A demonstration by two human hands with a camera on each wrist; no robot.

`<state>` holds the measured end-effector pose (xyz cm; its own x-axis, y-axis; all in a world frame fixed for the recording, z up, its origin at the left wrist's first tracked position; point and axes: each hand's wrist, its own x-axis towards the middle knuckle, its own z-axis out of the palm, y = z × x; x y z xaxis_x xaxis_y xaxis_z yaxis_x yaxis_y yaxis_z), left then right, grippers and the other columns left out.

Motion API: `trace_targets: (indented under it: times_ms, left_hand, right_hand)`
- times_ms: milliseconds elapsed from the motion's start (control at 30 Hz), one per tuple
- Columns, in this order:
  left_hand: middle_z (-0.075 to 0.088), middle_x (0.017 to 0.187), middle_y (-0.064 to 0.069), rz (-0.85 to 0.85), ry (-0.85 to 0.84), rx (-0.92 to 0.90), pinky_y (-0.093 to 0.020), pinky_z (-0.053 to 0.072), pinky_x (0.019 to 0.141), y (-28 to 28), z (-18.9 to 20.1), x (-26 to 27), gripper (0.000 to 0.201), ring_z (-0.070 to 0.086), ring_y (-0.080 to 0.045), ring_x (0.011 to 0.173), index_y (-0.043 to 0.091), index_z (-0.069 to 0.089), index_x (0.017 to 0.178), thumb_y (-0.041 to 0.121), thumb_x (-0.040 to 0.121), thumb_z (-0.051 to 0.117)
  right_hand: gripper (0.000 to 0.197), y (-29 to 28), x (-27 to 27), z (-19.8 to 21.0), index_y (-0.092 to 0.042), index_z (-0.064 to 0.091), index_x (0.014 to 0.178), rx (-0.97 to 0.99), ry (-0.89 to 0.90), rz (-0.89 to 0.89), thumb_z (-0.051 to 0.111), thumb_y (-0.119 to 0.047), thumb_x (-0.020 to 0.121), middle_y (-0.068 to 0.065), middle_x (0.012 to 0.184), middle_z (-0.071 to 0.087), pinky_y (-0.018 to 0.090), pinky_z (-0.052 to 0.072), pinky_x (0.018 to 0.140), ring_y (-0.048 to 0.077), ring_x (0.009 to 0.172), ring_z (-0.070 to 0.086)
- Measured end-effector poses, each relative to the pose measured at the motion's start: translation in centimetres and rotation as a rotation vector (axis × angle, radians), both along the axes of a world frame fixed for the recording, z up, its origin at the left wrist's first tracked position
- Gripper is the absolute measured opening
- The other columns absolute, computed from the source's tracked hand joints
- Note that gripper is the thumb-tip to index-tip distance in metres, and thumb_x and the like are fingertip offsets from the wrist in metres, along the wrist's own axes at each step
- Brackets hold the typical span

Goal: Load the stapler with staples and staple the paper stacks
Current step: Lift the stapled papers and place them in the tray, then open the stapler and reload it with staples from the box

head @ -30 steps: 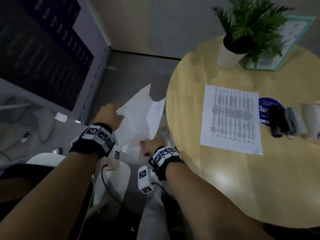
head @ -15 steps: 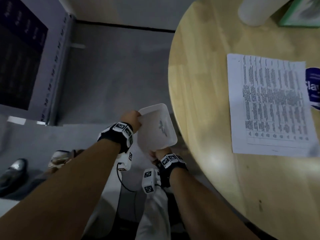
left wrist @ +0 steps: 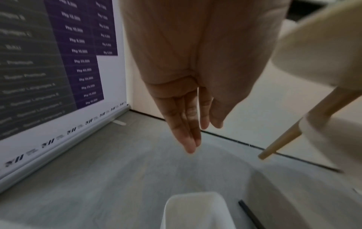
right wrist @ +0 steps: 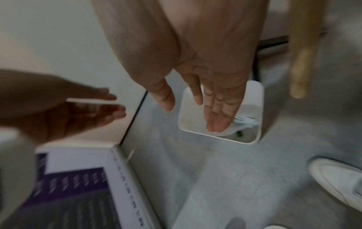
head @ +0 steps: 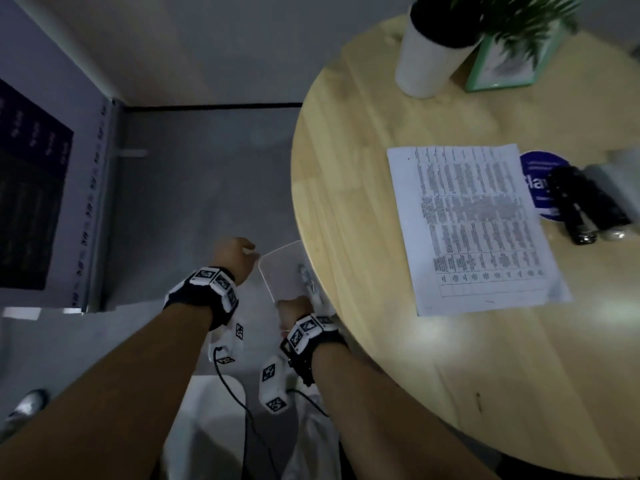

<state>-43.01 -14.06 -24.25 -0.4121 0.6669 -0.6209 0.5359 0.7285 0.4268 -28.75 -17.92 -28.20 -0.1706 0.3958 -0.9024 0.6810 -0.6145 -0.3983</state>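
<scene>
A printed paper stack [head: 474, 226] lies on the round wooden table [head: 363, 188]. A black stapler [head: 575, 206] lies to its right, partly on a blue round mat [head: 536, 174]. Both hands hang off the table's left edge, over a white bin [head: 278, 271] on the floor. In the right wrist view my right hand [right wrist: 213, 111] is straight-fingered above the bin [right wrist: 259, 99], which holds crumpled paper [right wrist: 245, 122]. Left of the bin, my left hand [head: 235, 251] is also straight-fingered [left wrist: 194, 131] and holds nothing.
A white plant pot [head: 426, 57] and a green frame [head: 509, 67] stand at the table's far side. Grey objects [head: 620, 181] lie beside the stapler. A banner stand [head: 52, 202] rises at the left. A wooden table leg [left wrist: 284, 139] and a white shoe [right wrist: 340, 182] are near the bin.
A second ago both hands held a sheet of paper beside the table. They went down to the bin, and now both are empty, the left one drawn away to the left.
</scene>
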Motion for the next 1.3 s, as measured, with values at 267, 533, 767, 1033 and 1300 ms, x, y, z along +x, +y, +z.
trace_targets:
  times_ms: [267, 533, 767, 1033, 1300]
  left_hand:
    - [0.072, 0.102, -0.02, -0.077, 0.215, 0.238, -0.035, 0.052, 0.083, 0.1, 17.8, 1.8, 0.03, 0.066, -0.036, 0.092, 0.007, 0.069, 0.11, 0.012, 0.094, 0.045]
    - [0.073, 0.094, -0.015, -0.059, 0.15, 0.43, -0.034, 0.05, 0.075, 1.2, 26.3, 13.5, 0.023, 0.067, -0.035, 0.084, 0.007, 0.068, 0.106, 0.011, 0.095, 0.049]
    - [0.074, 0.085, -0.011, 0.014, 0.006, 0.534, -0.037, 0.056, 0.077, 6.7, 25.7, 28.3, 0.02, 0.069, -0.027, 0.078, 0.012, 0.069, 0.1, 0.005, 0.091, 0.052]
    - [0.072, 0.094, -0.007, -0.095, -0.123, 0.515, -0.028, 0.053, 0.075, 15.8, 23.1, 43.1, 0.023, 0.065, -0.021, 0.082, 0.012, 0.067, 0.105, 0.008, 0.094, 0.047]
    - [0.062, 0.119, -0.002, -0.244, -0.125, 0.394, -0.036, 0.05, 0.097, 20.5, 19.5, 46.0, 0.046, 0.06, -0.02, 0.109, 0.019, 0.059, 0.12, -0.006, 0.087, 0.041]
  right_hand:
    - [0.023, 1.1, -1.5, 18.2, -0.004, 0.057, 0.091, 0.156, 0.274, 0.163, 0.056, -0.027, 0.09, 0.028, 0.106, 0.066, 0.049, 0.054, 0.083, 0.037, 0.088, 0.063]
    - [0.026, 7.6, 12.4, 29.1, -0.001, 0.064, 0.105, 0.402, 0.344, 0.193, 0.054, -0.02, 0.09, 0.021, 0.102, 0.067, 0.04, 0.051, 0.081, 0.033, 0.087, 0.063]
    - [0.018, 15.5, 28.4, 30.1, -0.005, 0.065, 0.098, 0.588, 0.243, 0.138, 0.053, -0.015, 0.091, 0.009, 0.093, 0.065, 0.042, 0.054, 0.085, 0.03, 0.088, 0.064]
    - [0.029, 23.6, 40.9, 26.7, -0.007, 0.053, 0.115, 0.782, -0.276, 0.187, 0.048, -0.008, 0.086, 0.014, 0.117, 0.056, 0.039, 0.049, 0.09, 0.032, 0.107, 0.057]
    - [0.026, 25.1, 43.4, 23.3, 0.0, 0.053, 0.11, 0.628, -0.332, 0.346, 0.049, -0.016, 0.09, 0.015, 0.113, 0.059, 0.036, 0.048, 0.082, 0.032, 0.103, 0.062]
